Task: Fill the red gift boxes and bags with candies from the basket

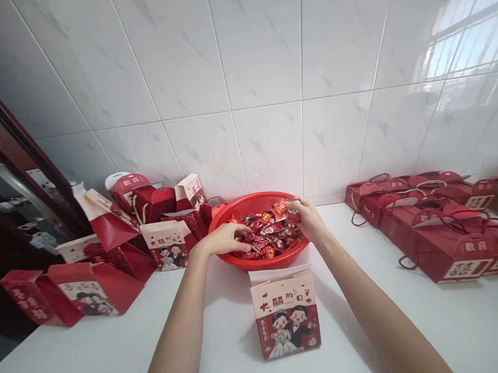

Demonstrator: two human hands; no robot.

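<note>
White tiled wall (pixel 262 52) fills the top of the frame, above my white table (pixel 223 338). Red handled boxes (pixel 427 238) crowd the right; red-and-cream cartons (pixel 113 230) cluster at the left. The red basket (pixel 259 262) sits at centre, and a printed box (pixel 286 318) stands upright just below it. My left hand (pixel 220 239) and right hand (pixel 312 221) dip inside, fingers bent among the wrapped candies (pixel 272 230) there; I can't tell whether either grips one.
</note>
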